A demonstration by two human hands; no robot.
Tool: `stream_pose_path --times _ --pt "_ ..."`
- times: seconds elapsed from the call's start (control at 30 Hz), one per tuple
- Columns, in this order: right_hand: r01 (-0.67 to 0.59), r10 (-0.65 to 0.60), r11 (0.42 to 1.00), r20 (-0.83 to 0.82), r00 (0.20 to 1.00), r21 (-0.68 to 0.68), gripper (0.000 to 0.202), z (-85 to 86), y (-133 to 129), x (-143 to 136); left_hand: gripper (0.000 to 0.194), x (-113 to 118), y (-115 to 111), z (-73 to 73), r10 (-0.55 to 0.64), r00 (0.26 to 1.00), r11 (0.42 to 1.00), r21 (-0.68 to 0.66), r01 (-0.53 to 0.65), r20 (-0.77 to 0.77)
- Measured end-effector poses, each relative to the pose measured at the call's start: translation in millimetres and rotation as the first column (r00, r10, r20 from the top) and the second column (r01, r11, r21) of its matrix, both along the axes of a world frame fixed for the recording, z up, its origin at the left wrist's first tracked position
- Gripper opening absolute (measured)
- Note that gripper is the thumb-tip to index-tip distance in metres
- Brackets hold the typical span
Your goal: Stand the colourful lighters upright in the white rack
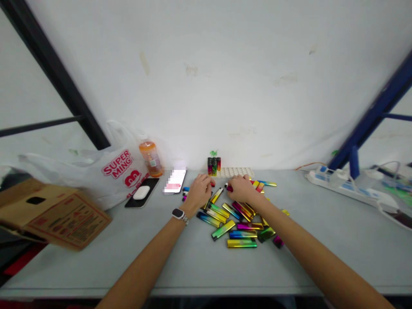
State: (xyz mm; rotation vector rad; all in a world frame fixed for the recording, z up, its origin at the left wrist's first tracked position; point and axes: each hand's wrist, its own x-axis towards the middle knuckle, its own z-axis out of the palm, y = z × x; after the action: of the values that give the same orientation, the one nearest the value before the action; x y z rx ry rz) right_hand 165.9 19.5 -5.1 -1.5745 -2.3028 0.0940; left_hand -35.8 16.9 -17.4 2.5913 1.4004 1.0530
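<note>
Many shiny, multicoloured lighters (242, 243) lie in a loose pile on the grey table between my forearms. My left hand (202, 189), with a watch on its wrist, is curled at the pile's back left; a bit of a red lighter (213, 183) shows at its fingertips. At the pile's back, my right hand (242, 187) is closed around a purple-red lighter (229, 188), mostly covered by the fingers. Behind both hands, several lighters (214, 167) stand upright in a small group. Beside them a white gridded tray (236, 172) lies near the wall, partly hidden by my right hand.
Left on the table are an open cardboard box (69, 219), a white plastic bag (96, 171), an orange bottle (151, 159), a dark phone (151, 189) under a white case (141, 192), and a lit phone (176, 180). A power strip (347, 189) with cables lies right.
</note>
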Motion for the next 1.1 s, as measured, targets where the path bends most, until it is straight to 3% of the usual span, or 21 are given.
stream_pose_path --times 0.13,0.27,0.33,0.47,0.57,0.67,0.83,1.1 --pt "-0.058 0.061 0.998 -0.098 0.993 0.025 0.013 3.7 3.4 6.1 0.025 -3.0 3.4 -14.7 -0.025 0.999 0.995 -0.103 0.02 -0.046" --pt "-0.138 0.151 0.989 -0.397 0.905 0.062 0.021 8.7 -4.0 5.8 0.025 1.7 1.5 -14.1 -0.021 0.996 0.994 -0.109 0.012 -0.087" --pt "-0.145 0.175 0.985 -0.576 0.798 0.097 0.024 8.7 -10.2 0.2 0.026 2.8 -0.7 -13.2 -0.022 0.995 0.994 -0.105 0.012 -0.095" --pt "-0.169 0.102 0.985 -0.883 0.458 0.026 0.033 3.1 -19.7 -16.1 0.027 2.6 -2.6 -14.4 -0.054 0.993 0.993 -0.106 0.043 -0.101" --pt "-0.176 0.024 0.984 -0.94 0.341 -0.039 0.036 -2.2 -23.1 -24.5 0.026 2.6 -1.9 -16.1 -0.065 0.993 0.993 -0.103 0.055 -0.102" --pt "-0.142 -0.001 0.988 -0.936 0.352 -0.054 0.037 -8.4 -27.5 -26.3 0.026 2.9 -0.8 -17.2 -0.065 0.993 0.992 -0.111 0.053 -0.1" --pt "-0.009 -0.009 1.0 -0.864 0.503 -0.015 0.043 -20.5 -35.6 -23.5 0.024 2.4 -0.2 -17.5 -0.068 0.993 0.991 -0.118 0.057 -0.092" --pt "0.043 0.027 0.998 -0.893 0.449 0.052 0.03 -23.7 -35.8 -22.7 0.025 2.5 -1.2 -13.6 -0.094 0.991 0.986 -0.15 0.08 -0.091"
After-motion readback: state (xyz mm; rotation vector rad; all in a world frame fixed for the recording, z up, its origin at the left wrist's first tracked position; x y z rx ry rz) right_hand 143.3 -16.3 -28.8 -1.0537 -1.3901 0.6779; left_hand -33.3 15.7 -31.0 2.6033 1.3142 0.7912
